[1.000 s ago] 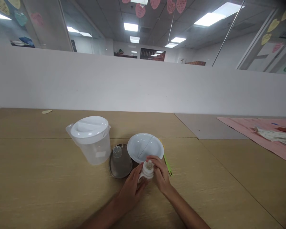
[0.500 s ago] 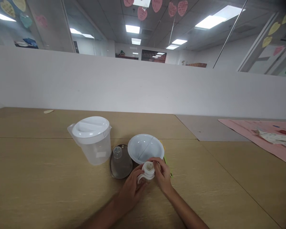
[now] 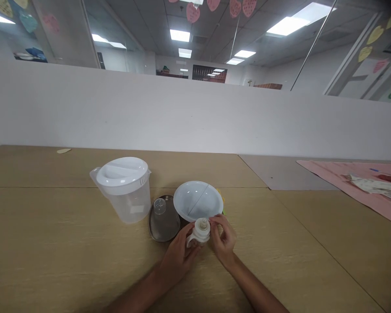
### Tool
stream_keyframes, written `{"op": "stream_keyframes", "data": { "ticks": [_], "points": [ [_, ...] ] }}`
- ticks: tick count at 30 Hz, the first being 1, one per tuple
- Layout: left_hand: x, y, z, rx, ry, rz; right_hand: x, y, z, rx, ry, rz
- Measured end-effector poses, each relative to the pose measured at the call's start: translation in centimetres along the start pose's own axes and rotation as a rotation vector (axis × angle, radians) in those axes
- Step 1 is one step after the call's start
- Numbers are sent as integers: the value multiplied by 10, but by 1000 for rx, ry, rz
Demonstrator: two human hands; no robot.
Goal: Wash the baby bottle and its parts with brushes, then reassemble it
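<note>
A white baby bottle with a pale teat on top and a curved side handle is held over the near edge of the bowl. My left hand is closed round its left side, by the handle. At the right of the collar, my right hand has thumb and forefinger pinched together; what is between them is hidden. Just behind is a white bowl, a thin dark line across its inside. Left of it lies an oval metal tray bearing a small clear dome-shaped cap.
A clear plastic pitcher with a white lid stands left of the tray. Something yellow and green shows partly behind the bowl's right side. A pink cloth with items on it lies far right. A white partition borders the wooden table.
My right fingers have drawn slightly away from the teat to the collar's right edge. The left hand keeps its hold on the bottle. The whole view has shifted a little.
</note>
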State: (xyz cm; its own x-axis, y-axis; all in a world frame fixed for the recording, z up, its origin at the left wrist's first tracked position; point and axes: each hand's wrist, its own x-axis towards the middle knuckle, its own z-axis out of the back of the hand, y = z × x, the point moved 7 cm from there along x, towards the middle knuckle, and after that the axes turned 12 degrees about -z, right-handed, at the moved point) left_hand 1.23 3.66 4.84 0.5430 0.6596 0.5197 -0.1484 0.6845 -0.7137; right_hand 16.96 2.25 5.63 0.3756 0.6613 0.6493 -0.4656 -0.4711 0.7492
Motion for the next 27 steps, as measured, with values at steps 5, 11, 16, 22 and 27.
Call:
{"op": "stream_keyframes", "data": {
  "ticks": [5, 11, 16, 22, 27],
  "points": [
    [-1, 1, -2, 76, 24, -31, -9, 16, 1, -80, 24, 192],
    [-4, 8, -4, 41, -23, -46, -19, 28, -5, -106, 75, 308],
    [-2, 9, -3, 36, -18, -17, -27, 36, -8, -142, 99, 424],
    [4, -3, 0, 43, 29, -69, -7, 11, -4, 31, 68, -26],
    [4, -3, 0, -16, 34, -56, -6, 12, -19, 18, 298, -5]
  ]
}}
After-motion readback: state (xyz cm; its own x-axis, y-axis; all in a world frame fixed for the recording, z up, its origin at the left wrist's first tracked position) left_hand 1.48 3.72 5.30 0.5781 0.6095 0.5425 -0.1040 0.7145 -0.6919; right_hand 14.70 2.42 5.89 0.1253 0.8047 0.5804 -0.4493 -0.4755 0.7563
